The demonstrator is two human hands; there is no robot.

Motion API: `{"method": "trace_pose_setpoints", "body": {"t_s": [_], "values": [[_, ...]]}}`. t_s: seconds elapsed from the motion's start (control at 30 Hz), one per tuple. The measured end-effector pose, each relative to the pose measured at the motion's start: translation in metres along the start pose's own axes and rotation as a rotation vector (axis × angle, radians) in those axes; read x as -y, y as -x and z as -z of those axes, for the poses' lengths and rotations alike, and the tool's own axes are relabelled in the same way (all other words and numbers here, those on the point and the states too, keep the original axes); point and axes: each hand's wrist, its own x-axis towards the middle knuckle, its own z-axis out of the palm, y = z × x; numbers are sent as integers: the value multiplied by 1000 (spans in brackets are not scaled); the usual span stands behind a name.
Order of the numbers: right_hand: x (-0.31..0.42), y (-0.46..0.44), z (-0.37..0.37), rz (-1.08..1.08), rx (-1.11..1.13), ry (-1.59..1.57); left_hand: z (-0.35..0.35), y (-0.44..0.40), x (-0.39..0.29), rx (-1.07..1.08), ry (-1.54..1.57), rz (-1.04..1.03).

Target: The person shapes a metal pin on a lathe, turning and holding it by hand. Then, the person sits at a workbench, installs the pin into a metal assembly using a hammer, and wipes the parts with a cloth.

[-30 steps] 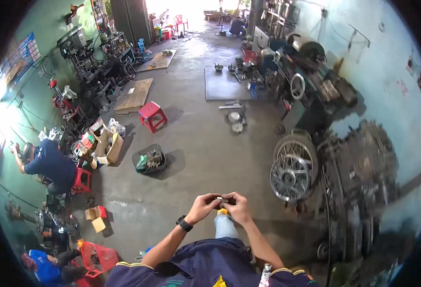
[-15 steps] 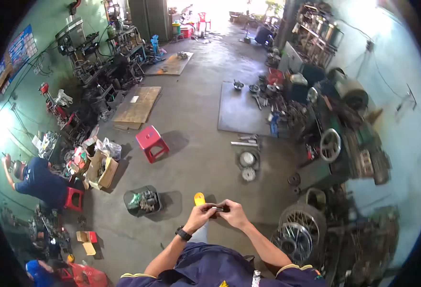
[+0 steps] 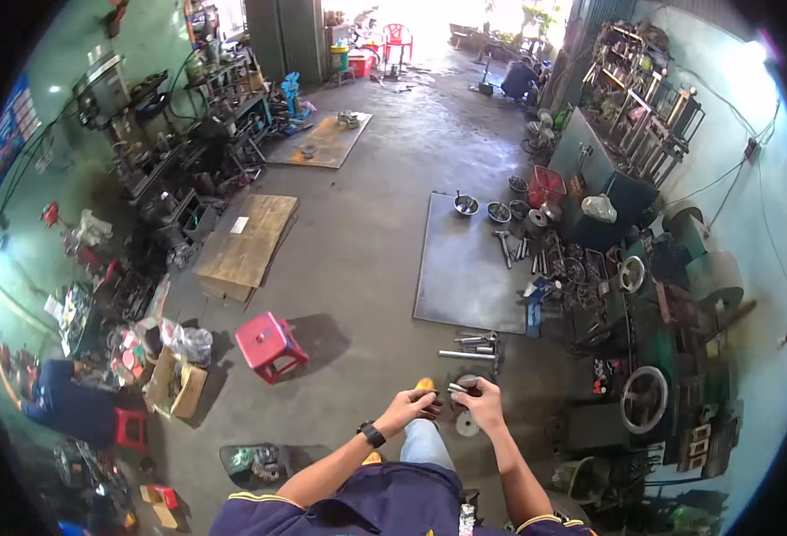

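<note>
My left hand (image 3: pixel 406 410), with a black watch on its wrist, is held out in front of my body with its fingers pinched together. Something small and dark seems to be at its fingertips, too small to name. A short, shiny metal cylinder (image 3: pixel 457 389) sticks out from the fingers of my right hand (image 3: pixel 482 404), which is closed on it. The two hands are slightly apart. Below the right hand, a round metal disc (image 3: pixel 467 424) lies on the floor, partly covered by the hand.
A red stool (image 3: pixel 268 344) stands ahead on the left. Metal bars (image 3: pixel 469 355) lie before a metal sheet (image 3: pixel 465 268) with bowls and parts. A bin of parts (image 3: pixel 255 463) is at lower left, near a seated person (image 3: pixel 71 402). Machinery (image 3: pixel 648 397) lines the right wall.
My hands have drawn apart, and the metal cylinder now shows in the right one. I have moved forward, with a leg now stretched ahead; the stool and bin appear nearer.
</note>
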Motion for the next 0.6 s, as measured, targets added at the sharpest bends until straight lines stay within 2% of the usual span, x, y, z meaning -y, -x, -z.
{"method": "trace_pose_setpoints", "body": {"t_s": [0.1,0.2,0.27,0.4,0.47,0.5,0.53,0.57,0.6], "values": [[10,-94,22,-29,-54,-24,10,-105,-20,26,22,58],[18,-189,53,81,-76,18,-6,-210,-61,65,141,-8],[37,-249,75,28,-85,-128,-32,-264,-126,36,64,-2],[100,-357,118,32,-61,57,-51,-356,-222,8,-94,-27],[112,-410,137,93,-7,137,-58,-396,-260,-36,-342,-119],[126,-430,146,84,23,145,-57,-418,-269,-71,-614,-169],[140,-451,157,79,49,153,-82,-413,-319,-32,-898,-199],[134,-472,170,43,115,47,-90,-422,-334,-61,-1175,-361],[129,-490,180,-24,138,-86,-101,-422,-361,-32,-1298,-499]]}}
